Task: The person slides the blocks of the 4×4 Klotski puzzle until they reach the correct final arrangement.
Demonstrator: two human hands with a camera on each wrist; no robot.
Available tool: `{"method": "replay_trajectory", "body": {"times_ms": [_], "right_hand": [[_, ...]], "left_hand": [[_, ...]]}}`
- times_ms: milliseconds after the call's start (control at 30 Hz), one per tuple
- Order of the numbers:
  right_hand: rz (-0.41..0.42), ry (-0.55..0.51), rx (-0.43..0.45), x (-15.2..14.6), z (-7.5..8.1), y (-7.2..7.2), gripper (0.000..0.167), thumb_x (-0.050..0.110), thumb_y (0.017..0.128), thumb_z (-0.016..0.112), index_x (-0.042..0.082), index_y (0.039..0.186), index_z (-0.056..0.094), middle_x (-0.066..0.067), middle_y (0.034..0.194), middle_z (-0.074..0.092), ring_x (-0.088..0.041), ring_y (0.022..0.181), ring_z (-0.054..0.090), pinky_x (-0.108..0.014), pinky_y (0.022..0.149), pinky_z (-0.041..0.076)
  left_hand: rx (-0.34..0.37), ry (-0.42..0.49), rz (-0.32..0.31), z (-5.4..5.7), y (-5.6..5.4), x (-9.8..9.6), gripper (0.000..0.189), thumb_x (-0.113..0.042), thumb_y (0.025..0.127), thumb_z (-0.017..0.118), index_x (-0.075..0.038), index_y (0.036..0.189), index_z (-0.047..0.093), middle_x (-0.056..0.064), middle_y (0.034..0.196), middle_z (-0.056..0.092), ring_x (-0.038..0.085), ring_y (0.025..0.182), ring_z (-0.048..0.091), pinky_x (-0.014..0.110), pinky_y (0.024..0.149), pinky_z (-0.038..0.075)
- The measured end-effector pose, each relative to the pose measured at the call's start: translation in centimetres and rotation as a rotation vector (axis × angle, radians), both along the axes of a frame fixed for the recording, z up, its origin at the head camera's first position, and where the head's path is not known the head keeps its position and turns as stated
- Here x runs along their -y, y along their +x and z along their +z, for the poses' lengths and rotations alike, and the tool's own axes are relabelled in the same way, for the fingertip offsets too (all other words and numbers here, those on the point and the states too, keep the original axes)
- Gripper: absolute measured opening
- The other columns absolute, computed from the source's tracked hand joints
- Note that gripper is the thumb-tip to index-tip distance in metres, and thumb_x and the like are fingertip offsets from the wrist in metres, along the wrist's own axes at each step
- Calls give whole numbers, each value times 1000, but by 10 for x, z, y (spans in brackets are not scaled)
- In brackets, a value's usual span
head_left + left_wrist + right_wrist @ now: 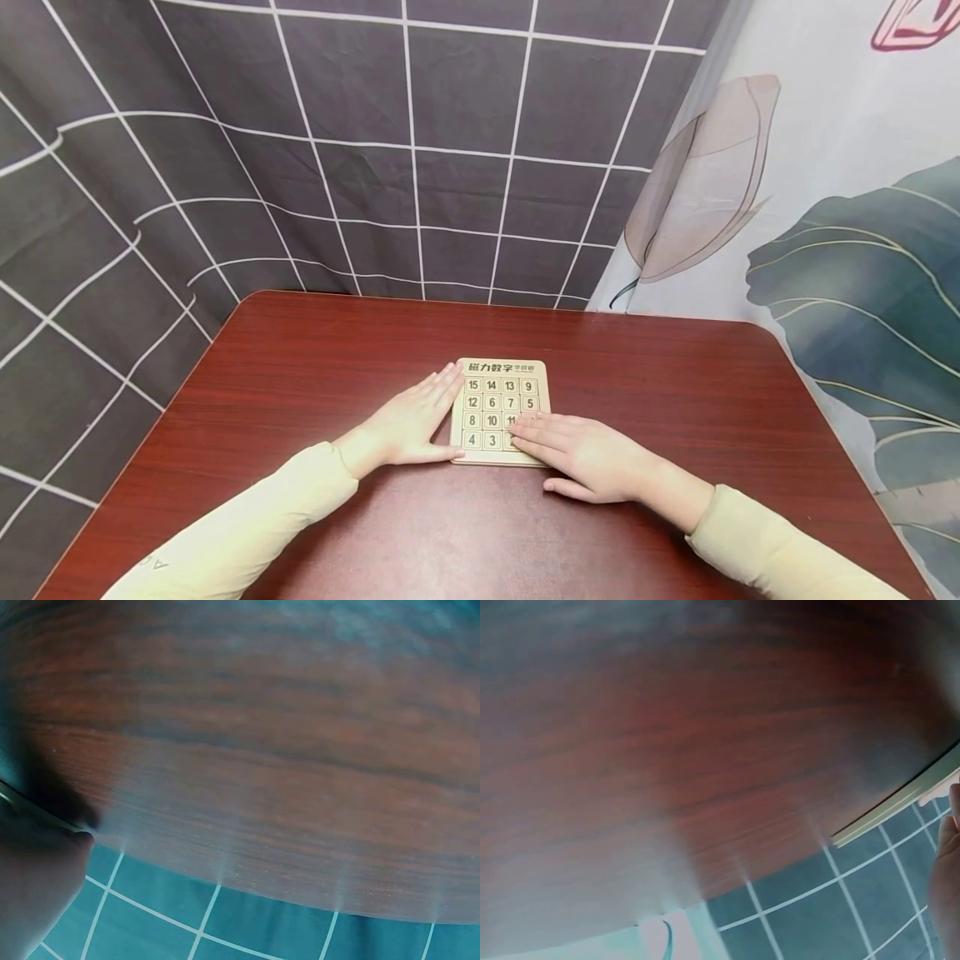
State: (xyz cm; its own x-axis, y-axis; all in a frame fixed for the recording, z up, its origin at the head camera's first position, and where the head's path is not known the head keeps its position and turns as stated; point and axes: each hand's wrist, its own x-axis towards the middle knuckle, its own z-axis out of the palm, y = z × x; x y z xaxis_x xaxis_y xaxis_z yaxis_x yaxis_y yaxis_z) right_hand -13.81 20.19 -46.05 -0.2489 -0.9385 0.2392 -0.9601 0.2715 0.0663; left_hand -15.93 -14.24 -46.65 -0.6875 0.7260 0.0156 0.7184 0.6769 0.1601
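A wooden number slide puzzle (491, 421) lies flat on the table, its numbered square tiles set in rows under a printed heading. Along its left edge my left hand (405, 421) rests with fingers extended and the thumb at the lower left corner. My right hand (588, 454) lays its straight fingers over the lower right tiles, hiding some numbers there. In the right wrist view, the puzzle's pale edge (900, 801) shows beside part of the right hand (949, 892). Only a dim part of the left hand (37, 889) appears in the left wrist view.
The reddish-brown wooden table (337, 350) has rounded far corners. Behind it and to the left hangs a dark grid-patterned curtain (457, 100). A pale curtain with leaf prints (817, 275) hangs along the right side.
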Motion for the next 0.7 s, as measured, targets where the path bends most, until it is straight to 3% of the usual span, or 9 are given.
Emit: {"method": "replay_trajectory", "body": {"times_ms": [467, 700], "right_hand": [[-13, -3, -9, -6, 3, 9, 65, 36, 98, 72, 3, 152, 57, -10, 156, 60, -26, 143, 59, -42, 116, 51], [-37, -15, -6, -21, 1, 12, 64, 38, 100, 69, 3, 152, 56, -8, 156, 60, -22, 144, 59, -40, 119, 45]], "left_hand": [[20, -18, 13, 3, 2, -1, 108, -62, 96, 64, 10, 165, 22, 27, 175, 17, 39, 164, 22, 47, 134, 27], [6, -15, 4, 3, 2, 0, 108, -63, 96, 64, 10, 164, 23, 28, 175, 18, 39, 164, 23, 48, 134, 28]]}}
